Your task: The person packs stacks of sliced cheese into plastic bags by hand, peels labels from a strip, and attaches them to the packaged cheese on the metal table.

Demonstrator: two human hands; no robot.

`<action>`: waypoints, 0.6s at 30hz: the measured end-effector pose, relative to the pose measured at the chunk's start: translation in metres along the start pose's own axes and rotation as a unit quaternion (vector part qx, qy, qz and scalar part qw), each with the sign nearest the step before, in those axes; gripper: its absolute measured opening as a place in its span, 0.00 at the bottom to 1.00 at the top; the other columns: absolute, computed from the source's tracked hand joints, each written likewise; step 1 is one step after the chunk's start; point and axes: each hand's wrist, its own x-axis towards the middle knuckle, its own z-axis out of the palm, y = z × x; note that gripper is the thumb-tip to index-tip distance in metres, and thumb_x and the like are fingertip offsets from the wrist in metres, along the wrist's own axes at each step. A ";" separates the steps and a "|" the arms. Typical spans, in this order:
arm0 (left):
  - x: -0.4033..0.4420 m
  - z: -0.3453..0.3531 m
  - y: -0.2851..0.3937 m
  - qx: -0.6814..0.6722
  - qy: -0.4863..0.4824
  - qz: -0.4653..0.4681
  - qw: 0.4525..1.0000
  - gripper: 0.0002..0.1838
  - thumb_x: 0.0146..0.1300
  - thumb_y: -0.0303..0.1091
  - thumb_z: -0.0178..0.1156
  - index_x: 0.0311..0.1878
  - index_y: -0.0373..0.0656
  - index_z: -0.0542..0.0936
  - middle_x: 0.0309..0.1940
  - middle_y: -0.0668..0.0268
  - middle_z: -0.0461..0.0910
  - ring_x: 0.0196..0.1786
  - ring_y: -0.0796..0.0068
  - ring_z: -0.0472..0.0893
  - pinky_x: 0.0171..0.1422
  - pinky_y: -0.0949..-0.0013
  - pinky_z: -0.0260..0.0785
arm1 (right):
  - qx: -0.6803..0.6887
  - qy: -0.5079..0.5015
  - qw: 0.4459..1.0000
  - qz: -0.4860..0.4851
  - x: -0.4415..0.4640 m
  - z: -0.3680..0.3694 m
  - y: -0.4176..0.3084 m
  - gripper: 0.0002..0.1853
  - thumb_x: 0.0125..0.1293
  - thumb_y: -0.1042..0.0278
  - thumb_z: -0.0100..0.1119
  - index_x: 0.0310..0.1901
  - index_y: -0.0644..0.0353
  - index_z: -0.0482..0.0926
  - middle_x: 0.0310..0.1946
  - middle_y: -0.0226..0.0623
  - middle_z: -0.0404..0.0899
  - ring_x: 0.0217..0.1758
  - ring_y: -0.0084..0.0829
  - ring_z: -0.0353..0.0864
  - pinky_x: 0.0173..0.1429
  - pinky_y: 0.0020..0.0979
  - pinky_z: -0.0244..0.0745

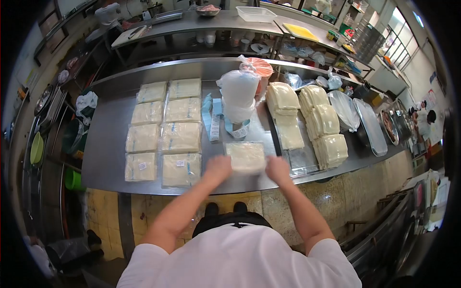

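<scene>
A clear plastic bag with a pale, square stack of thin sheets (245,157) is in front of me near the table's front edge. My left hand (218,167) is closed at its left side, and my right hand (278,169) is closed at its right side. Both hands seem to grip the bag's edges, slightly blurred. To the left, several bagged packs (181,138) lie in two columns; the two front packs bear small white labels. On the right, unbagged stacks of pale sheets (326,120) and a smaller group (286,108) rest on a tray.
Behind the bag stand a large roll of clear plastic bags (238,93) and an orange-white wrapped bundle (261,72). Strips of blue-white labels (215,120) lie beside the roll. Lidded trays (370,126) line the table's right end. Another steel counter (187,29) runs behind.
</scene>
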 end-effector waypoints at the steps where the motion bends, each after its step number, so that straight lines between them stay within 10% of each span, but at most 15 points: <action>1: 0.005 -0.031 0.002 0.005 0.039 -0.002 0.999 0.17 0.67 0.34 0.53 0.53 0.47 0.86 0.42 0.48 0.88 0.49 0.45 0.87 0.55 0.48 0.79 | 0.044 0.086 0.995 -0.031 0.009 -0.027 -0.004 0.12 0.65 0.68 0.58 0.45 0.55 0.89 0.36 0.51 0.88 0.44 0.53 0.88 0.50 0.49 0.82; 7: -0.030 -0.133 0.033 -0.204 0.191 0.030 0.960 0.18 0.66 0.32 0.55 0.56 0.47 0.87 0.46 0.51 0.88 0.48 0.47 0.87 0.54 0.51 0.79 | 0.297 0.079 0.951 -0.029 -0.014 -0.136 -0.027 0.18 0.63 0.75 0.55 0.52 0.58 0.87 0.34 0.52 0.86 0.40 0.48 0.88 0.47 0.44 0.81; 15: -0.125 0.102 -0.006 -0.338 0.045 -0.040 0.939 0.17 0.67 0.26 0.57 0.56 0.44 0.87 0.51 0.52 0.88 0.51 0.50 0.88 0.60 0.57 0.79 | 0.428 -0.063 0.900 0.047 -0.112 0.078 0.024 0.13 0.72 0.69 0.59 0.52 0.65 0.86 0.37 0.49 0.89 0.38 0.38 0.89 0.48 0.36 0.83; 18: -0.127 0.124 0.000 -0.633 -0.012 -0.179 0.753 0.20 0.67 0.29 0.62 0.63 0.43 0.84 0.61 0.53 0.84 0.64 0.54 0.83 0.67 0.57 0.75 | 0.570 -0.146 0.800 0.117 -0.114 0.083 0.028 0.14 0.71 0.72 0.60 0.54 0.70 0.85 0.38 0.39 0.89 0.43 0.32 0.89 0.53 0.33 0.84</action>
